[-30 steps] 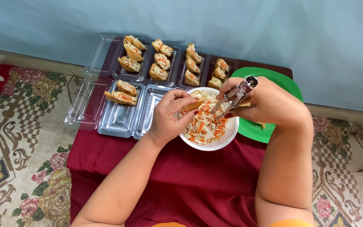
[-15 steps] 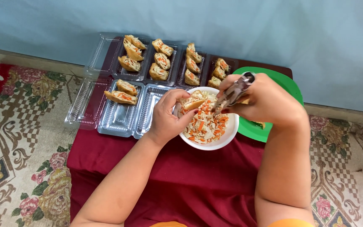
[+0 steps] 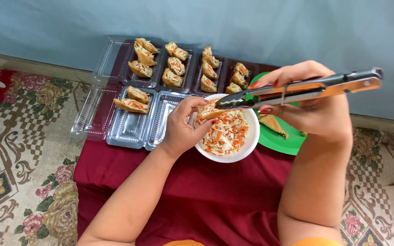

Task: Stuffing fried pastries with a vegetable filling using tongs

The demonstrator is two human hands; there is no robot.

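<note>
Golden-brown fried pastry pocket, cut side open, sits over the near-left rim of a round white bowl of shredded carrot and cabbage filling. Left hand curls fingers around the pocket, holding it. Right hand closes around long metal tongs; the tong tips are pinched nearly together on a little filling just at the pocket's opening.

Bowl rests on a dark red cloth-covered counter, overlapping the edge of a green round plate to its right; another pastry piece lies there, partly under the right hand.

Left of the bowl, touching or nearly so, clear plastic hinged trays stand in two rows: the back row full of filled pockets, the front row with two pieces and bare compartments. Lids hang over the counter's left edge.

Open red cloth lies nearer the body. Patterned floral rug on both sides; blue wall close behind the trays.
</note>
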